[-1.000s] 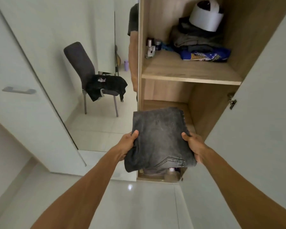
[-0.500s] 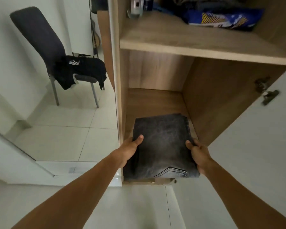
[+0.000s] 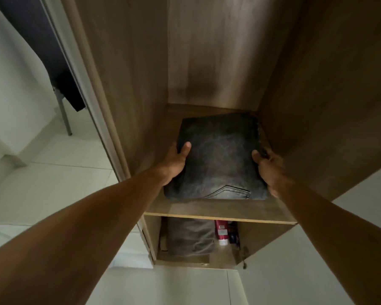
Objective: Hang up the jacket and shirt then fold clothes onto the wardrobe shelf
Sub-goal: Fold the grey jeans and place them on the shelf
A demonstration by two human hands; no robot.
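Note:
A folded pair of dark grey jeans (image 3: pixel 218 157) lies on a wooden wardrobe shelf (image 3: pixel 218 209), its back pocket seam toward me. My left hand (image 3: pixel 176 161) grips the jeans' left edge with the thumb on top. My right hand (image 3: pixel 269 167) grips the right edge, thumb on top, close to the wardrobe's right wall. The fingers of both hands are hidden under the fabric.
Below the shelf sit another folded grey garment (image 3: pixel 191 237) and a red bottle (image 3: pixel 221 232). A chair with dark clothing (image 3: pixel 59 80) draped on it stands at the left beyond the wardrobe side panel (image 3: pixel 128 84). A white door (image 3: pixel 361 227) stands open on the right.
Both hands have carried the jeans forward from the shelf's front edge deeper into the wardrobe. The jeans now rest on the shelf. My view has tilted down and moved closer.

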